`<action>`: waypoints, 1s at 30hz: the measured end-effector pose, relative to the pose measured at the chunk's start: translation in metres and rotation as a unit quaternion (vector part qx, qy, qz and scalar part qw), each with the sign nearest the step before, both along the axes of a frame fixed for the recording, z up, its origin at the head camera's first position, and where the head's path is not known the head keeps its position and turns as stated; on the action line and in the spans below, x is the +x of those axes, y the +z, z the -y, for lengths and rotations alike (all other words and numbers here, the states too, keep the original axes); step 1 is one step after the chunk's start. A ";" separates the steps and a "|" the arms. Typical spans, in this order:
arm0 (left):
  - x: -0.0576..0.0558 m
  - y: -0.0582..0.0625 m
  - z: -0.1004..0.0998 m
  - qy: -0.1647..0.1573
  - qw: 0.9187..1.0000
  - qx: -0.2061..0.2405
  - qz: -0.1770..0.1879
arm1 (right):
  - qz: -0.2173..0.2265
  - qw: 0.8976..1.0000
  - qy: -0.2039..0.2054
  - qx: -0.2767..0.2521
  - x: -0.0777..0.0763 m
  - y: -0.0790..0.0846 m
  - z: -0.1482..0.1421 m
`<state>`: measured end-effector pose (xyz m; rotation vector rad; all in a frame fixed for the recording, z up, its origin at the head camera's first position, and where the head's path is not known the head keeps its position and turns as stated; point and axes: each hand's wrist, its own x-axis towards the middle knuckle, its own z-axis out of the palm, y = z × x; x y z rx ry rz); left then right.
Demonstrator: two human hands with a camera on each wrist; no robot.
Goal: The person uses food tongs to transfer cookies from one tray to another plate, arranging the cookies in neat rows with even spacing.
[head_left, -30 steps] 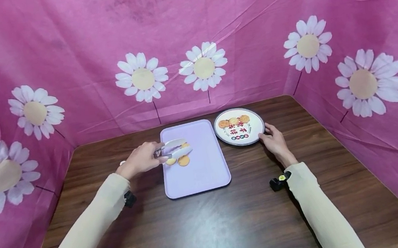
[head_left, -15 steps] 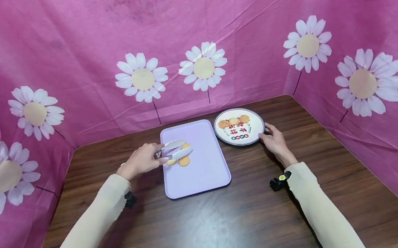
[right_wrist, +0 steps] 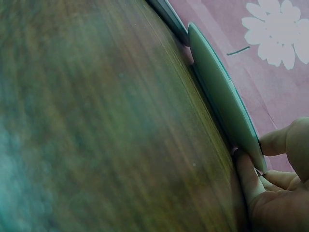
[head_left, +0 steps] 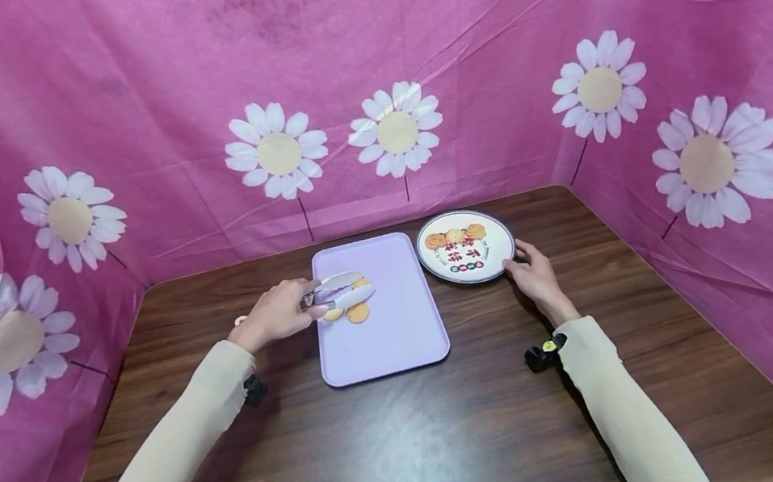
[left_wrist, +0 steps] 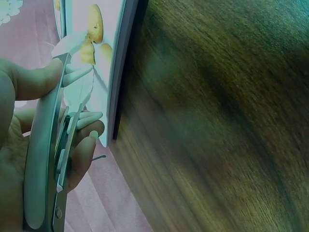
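My left hand [head_left: 275, 314] grips a pair of metal tongs with broad white tips [head_left: 357, 294], spread apart over the left side of a lilac tray [head_left: 392, 342]. Several round yellow-brown cookies [head_left: 358, 313] lie there, partly covered by the tongs in the head view. In the left wrist view, thumb and fingers hold the two tong arms [left_wrist: 41, 154], and a cookie [left_wrist: 95, 23] shows near the tips. My right hand [head_left: 535, 277] pinches the right rim of a white plate [head_left: 500, 244], thumb above and fingers below. Three cookies [head_left: 454, 238] lie along its far side.
The dark wood table [head_left: 414, 449] carries both tray and plate, which stand close together near its far edge. A pink curtain [head_left: 490, 138] printed with white daisies closes off the back and both sides.
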<state>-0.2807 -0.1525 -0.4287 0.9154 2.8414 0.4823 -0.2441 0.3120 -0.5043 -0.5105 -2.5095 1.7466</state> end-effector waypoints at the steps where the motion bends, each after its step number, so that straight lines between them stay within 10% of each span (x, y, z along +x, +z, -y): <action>1: 0.001 0.000 0.000 0.001 1.000 -0.001 -0.001 | 0.001 1.000 0.000 0.000 0.000 0.000 0.000; 30: -0.007 0.012 -0.045 -0.008 1.000 0.013 -0.027 | -0.005 1.000 -0.008 -0.003 -0.001 -0.002 0.000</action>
